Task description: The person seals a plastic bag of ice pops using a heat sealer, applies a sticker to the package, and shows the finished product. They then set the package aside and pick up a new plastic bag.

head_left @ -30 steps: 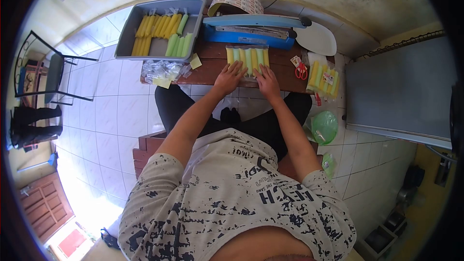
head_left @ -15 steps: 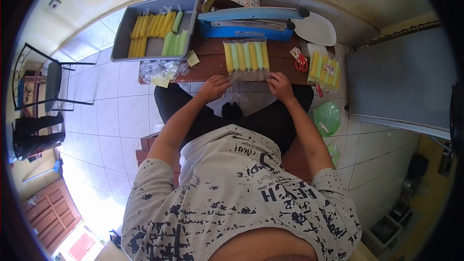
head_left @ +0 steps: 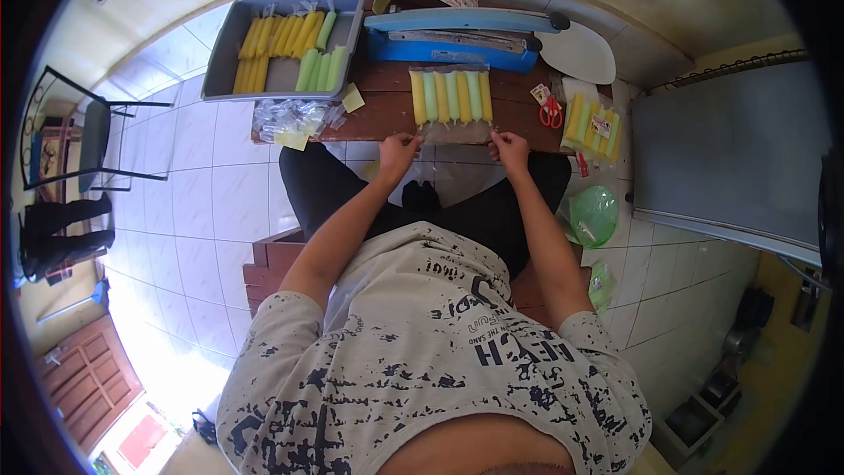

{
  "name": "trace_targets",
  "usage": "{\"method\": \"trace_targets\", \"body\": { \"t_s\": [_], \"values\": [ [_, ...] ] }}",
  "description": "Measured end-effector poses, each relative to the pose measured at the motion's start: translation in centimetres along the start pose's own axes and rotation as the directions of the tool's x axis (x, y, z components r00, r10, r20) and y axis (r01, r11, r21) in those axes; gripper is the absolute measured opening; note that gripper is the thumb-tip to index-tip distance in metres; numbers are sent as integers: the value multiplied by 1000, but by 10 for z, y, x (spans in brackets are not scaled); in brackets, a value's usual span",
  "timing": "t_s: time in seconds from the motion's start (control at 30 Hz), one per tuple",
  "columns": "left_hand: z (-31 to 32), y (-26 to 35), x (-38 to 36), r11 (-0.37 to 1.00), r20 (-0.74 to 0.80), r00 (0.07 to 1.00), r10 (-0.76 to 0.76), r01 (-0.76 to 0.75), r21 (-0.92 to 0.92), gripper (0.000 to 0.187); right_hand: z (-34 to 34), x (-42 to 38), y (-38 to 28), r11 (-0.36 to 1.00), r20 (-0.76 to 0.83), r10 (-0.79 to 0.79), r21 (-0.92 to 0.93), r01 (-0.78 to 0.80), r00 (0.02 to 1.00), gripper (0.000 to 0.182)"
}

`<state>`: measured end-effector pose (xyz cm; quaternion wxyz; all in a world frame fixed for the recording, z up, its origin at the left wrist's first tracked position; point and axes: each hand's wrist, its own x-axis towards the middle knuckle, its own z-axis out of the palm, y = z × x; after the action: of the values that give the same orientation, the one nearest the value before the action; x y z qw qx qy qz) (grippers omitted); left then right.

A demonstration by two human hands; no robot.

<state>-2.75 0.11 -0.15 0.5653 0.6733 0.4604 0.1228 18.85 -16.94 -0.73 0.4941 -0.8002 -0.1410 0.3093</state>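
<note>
One clear bag (head_left: pixel 450 98) lies flat on the wooden surface (head_left: pixel 378 114), directly in front of the blue sealing machine (head_left: pixel 453 42). The bag contains six ice sticks in a single row: three yellow and three green, alternating, starting with yellow at the left. The bag's open, unfilled edge faces the person and overhangs the near edge of the surface. The left hand (head_left: pixel 397 151) holds the near left corner of that edge, grip pressed together on the plastic between thumb and fingers. The right hand (head_left: pixel 510 148) holds the near right corner in the same pinching grip. The row of six sticks therefore lies just beyond both hands and between them. One grey tray (head_left: pixel 280 42) stands at the far left of the surface and holds further yellow and green sticks in two rows; an exact count cannot be told. One heap of empty clear bags (head_left: pixel 294 119) lies just in front of the tray. One pair of red scissors (head_left: pixel 549 110) lies to the right of the bag, and one packed bundle of sticks (head_left: pixel 591 127) lies beyond the scissors at the right end.
</note>
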Motion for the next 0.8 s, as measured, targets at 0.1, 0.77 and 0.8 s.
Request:
{"method": "trace_targets", "body": {
  "t_s": [0.1, 0.77, 0.8],
  "values": [
    [2, -8, 0, 992, 31, 999, -13, 17, -128, 28, -3, -2, 5, 995, 63, 11, 97, -17, 998, 28],
    [-3, -6, 6, 962, 212, 969, -127, 173, -212, 39, -5, -10, -2, 979, 114, 133, 141, -149, 984, 22],
    [-2, -7, 7, 962, 210, 970, -123, 169, -214, 39, -5, -9, 0, 980, 113, 129, 140, -144, 985, 22]
  ]
}}
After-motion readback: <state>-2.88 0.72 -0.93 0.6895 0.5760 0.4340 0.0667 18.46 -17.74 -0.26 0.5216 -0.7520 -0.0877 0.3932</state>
